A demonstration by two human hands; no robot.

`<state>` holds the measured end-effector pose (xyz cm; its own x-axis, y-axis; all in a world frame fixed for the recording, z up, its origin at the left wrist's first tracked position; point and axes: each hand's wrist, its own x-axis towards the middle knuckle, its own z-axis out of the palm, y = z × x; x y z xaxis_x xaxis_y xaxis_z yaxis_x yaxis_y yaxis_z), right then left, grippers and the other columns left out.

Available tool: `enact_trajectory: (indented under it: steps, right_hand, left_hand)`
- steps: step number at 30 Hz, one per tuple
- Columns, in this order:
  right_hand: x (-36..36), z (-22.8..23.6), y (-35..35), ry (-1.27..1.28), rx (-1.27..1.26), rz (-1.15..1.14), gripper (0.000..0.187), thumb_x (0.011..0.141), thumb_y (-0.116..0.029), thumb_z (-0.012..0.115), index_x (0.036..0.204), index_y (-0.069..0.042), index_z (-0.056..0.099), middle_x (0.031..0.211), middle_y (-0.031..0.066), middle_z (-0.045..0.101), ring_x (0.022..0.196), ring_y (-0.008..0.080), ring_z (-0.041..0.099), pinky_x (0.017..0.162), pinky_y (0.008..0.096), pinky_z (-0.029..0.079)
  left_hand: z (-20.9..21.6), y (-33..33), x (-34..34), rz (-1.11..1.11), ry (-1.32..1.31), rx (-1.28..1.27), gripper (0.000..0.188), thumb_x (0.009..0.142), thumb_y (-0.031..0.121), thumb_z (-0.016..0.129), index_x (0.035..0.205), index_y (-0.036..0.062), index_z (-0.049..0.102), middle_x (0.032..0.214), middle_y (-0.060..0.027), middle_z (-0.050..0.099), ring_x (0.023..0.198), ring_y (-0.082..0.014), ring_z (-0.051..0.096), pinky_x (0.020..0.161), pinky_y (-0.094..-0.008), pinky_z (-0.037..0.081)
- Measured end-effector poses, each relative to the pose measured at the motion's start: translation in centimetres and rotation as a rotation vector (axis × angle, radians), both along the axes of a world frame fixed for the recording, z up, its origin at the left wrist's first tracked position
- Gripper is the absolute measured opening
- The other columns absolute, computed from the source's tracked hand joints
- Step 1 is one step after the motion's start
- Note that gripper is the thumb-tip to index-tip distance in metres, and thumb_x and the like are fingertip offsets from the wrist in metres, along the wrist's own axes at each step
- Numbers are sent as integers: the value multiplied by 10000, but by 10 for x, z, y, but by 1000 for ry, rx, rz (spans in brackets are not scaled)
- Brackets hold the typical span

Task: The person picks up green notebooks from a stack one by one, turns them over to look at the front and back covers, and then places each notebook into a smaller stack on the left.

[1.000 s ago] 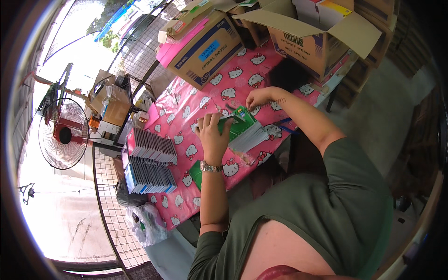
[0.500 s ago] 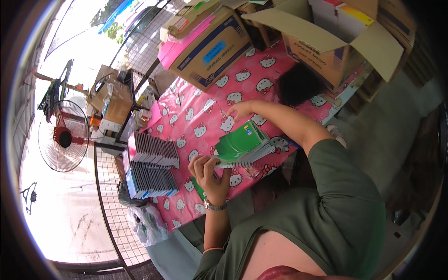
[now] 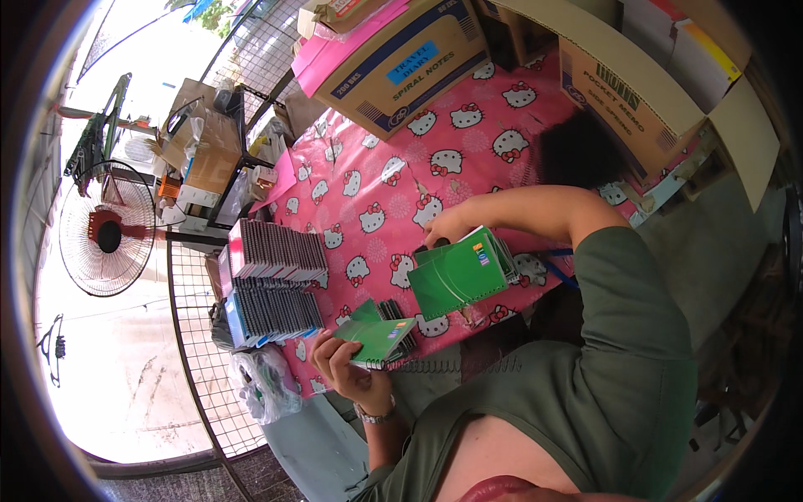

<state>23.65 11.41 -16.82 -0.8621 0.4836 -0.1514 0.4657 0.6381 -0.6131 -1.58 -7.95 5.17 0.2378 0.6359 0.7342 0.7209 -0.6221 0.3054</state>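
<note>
My left hand [image 3: 345, 361] grips a green spiral notebook [image 3: 385, 339] near the table's front edge. Its wire coil [image 3: 460, 366] runs along the lower edge and sticks out far to the right, past the cover. Just behind it lie more green notebooks [image 3: 391, 311] with dark spirals. To the right is a stack of green notebooks [image 3: 458, 272], tilted toward me. My right hand [image 3: 449, 226] is beyond that stack's far edge, fingers curled down by a small dark thing I cannot make out; the stack partly hides the fingertips.
Rows of spiral notebooks, one pink-edged [image 3: 278, 253] and one blue-edged [image 3: 274, 314], stand on the left of the pink patterned tablecloth [image 3: 372, 219]. Cardboard boxes [image 3: 401, 79] line the back; an open-flapped box [image 3: 619, 109] is at right. A fan [image 3: 109, 237] and plastic bag [image 3: 263, 386] are left.
My left hand has moved down and left with one notebook, away from the right-hand stack; its coil now stretches out sideways. My right hand has come nearer, its fingers more curled. The view has shifted slightly.
</note>
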Motion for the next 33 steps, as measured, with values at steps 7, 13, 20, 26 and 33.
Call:
enact_trajectory:
  steps: [7,13,20,26,33]
  right_hand:
    - [56,2,-10,340,211,-414,199,719,-157,720,912,-111,706,1026,98,627,877,298,648,775,443,519]
    - [143,4,-31,194,265,-686,307,775,-107,682,1079,-131,723,1302,145,558,1062,325,640,867,411,538]
    - [89,20,-70,-172,243,-935,594,785,-441,729,1187,-9,657,1436,316,425,1199,447,555,1011,459,480]
    - [119,18,-45,-284,15,-531,585,732,-448,760,1056,35,695,1252,328,592,1201,398,575,1023,434,471]
    - [92,221,-138,749,-576,-318,466,858,-437,710,1062,-18,717,1088,107,645,1004,196,616,886,308,470]
  left_hand:
    - [-3,17,10,-103,-5,-9,329,678,194,766,915,41,597,935,-91,551,1042,-327,537,959,-475,417]
    - [-4,27,36,-193,41,-111,336,631,135,759,934,73,629,965,-91,580,1056,-348,537,946,-481,409]
    - [-2,33,84,-160,182,-137,336,660,152,810,930,56,635,940,-117,596,1005,-333,524,926,-450,403]
    - [-9,48,109,-265,262,-186,358,740,217,799,1003,61,615,1000,-114,581,1036,-347,512,911,-475,412]
    - [-12,42,94,-274,200,-208,327,729,219,815,948,50,639,927,-103,598,929,-319,529,839,-437,436]
